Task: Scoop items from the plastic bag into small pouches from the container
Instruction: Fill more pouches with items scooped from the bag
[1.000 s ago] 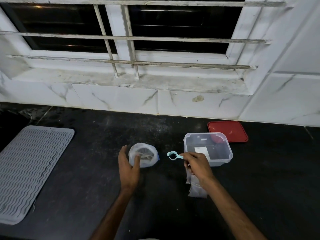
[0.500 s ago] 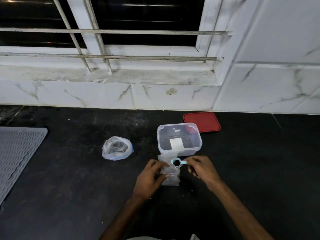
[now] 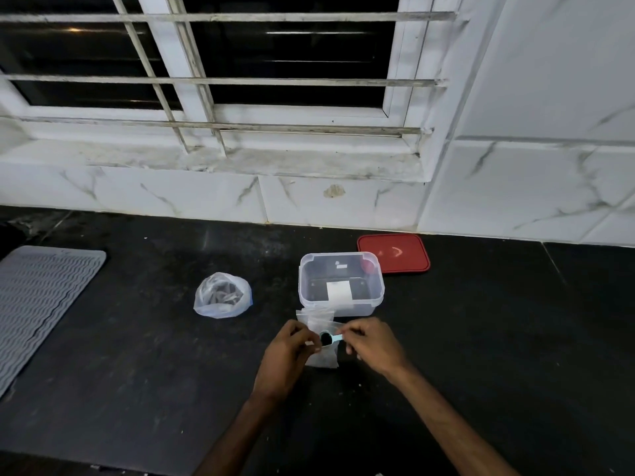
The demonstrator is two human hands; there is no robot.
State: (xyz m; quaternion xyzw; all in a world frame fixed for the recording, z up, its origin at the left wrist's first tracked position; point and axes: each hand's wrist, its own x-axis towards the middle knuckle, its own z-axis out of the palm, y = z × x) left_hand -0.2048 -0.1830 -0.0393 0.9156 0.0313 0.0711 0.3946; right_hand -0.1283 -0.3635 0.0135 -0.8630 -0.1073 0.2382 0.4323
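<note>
A head-mounted view looks down on a black countertop [image 3: 137,372] below a barred window [image 3: 240,63] and white marble-look wall tiles [image 3: 343,201]. Just below the centre of the frame, two bare hands meet. The left hand [image 3: 287,355] has its fingers curled and pinches the top edge of a small clear pouch [image 3: 323,359]. The right hand [image 3: 372,345] pinches the handle of a light blue scoop [image 3: 330,338]. The scoop's bowl holds something dark and sits at the mouth of the pouch, between the two hands. More clear pouches [image 3: 314,316] lie just above, touching the front of an open clear plastic container [image 3: 341,285] at centre frame. Its red lid [image 3: 393,253] lies flat behind it, to the upper right. Left of the container, apart from it, an open white plastic bag [image 3: 222,296] holds greyish items. A grey ribbed mat [image 3: 41,304] lies at the far left edge.
</note>
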